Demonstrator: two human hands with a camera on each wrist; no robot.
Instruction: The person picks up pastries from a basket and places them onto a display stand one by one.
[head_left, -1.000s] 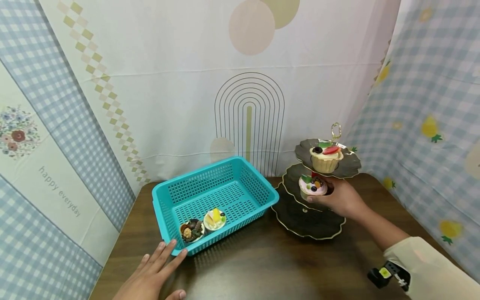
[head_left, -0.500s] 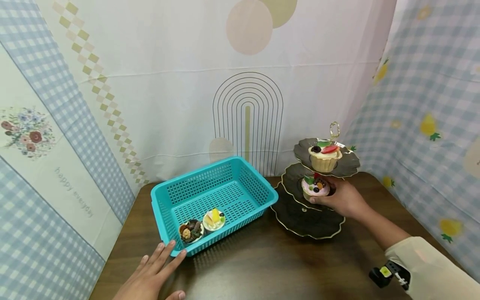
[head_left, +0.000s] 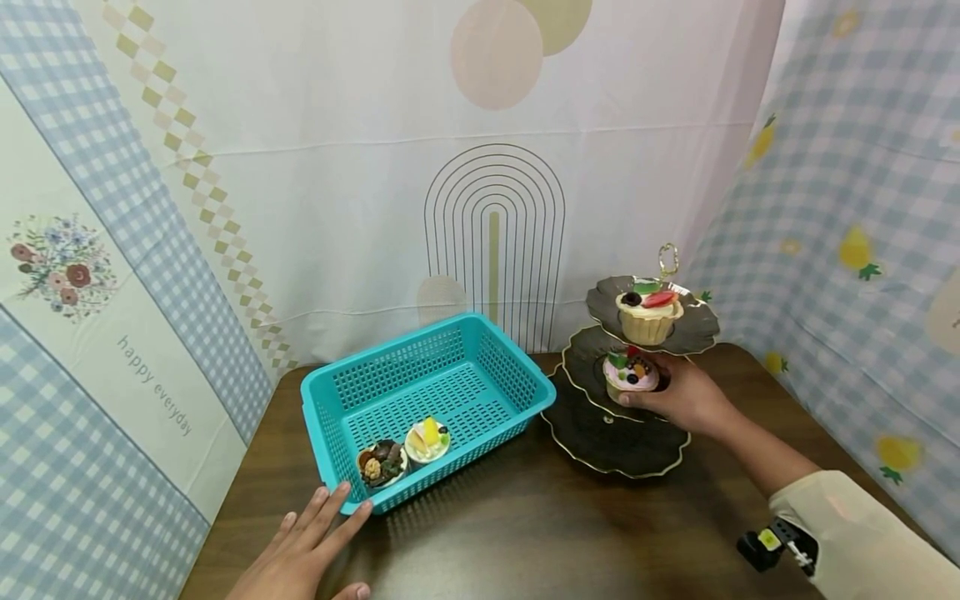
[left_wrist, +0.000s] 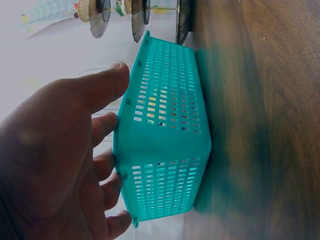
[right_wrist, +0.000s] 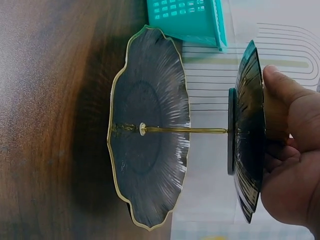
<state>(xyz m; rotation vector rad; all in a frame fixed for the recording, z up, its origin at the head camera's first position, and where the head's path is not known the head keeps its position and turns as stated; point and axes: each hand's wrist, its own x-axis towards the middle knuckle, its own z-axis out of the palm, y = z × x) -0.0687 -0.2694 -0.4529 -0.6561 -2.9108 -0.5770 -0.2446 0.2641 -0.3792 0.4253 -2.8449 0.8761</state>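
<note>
My right hand (head_left: 688, 396) grips a pink-topped cupcake (head_left: 628, 377) on the middle tier (head_left: 581, 358) of a dark, gold-edged cake stand. Its thumb lies along the cup's near side; the other fingers are mostly hidden behind it. On the top tier (head_left: 697, 329) sits a cream cupcake (head_left: 648, 321) with a strawberry slice. In the right wrist view the tier hides part of the held cupcake. My left hand (head_left: 296, 550), fingers spread, touches the near-left corner of a turquoise basket (left_wrist: 162, 145). Inside are a chocolate-topped cupcake (head_left: 382, 463) and a yellow-fruit cupcake (head_left: 427, 440).
The stand's wide bottom tier (head_left: 618, 450) rests on the brown wooden table (head_left: 525, 533), just right of the basket. A gold ring handle (head_left: 668, 259) tops the stand. Patterned cloth (head_left: 337, 208) hangs behind and on both sides.
Between the first two frames the pink-topped cupcake shifted slightly right and down on the middle tier in my right hand. Since then it has stayed put. My left hand has kept its place.
</note>
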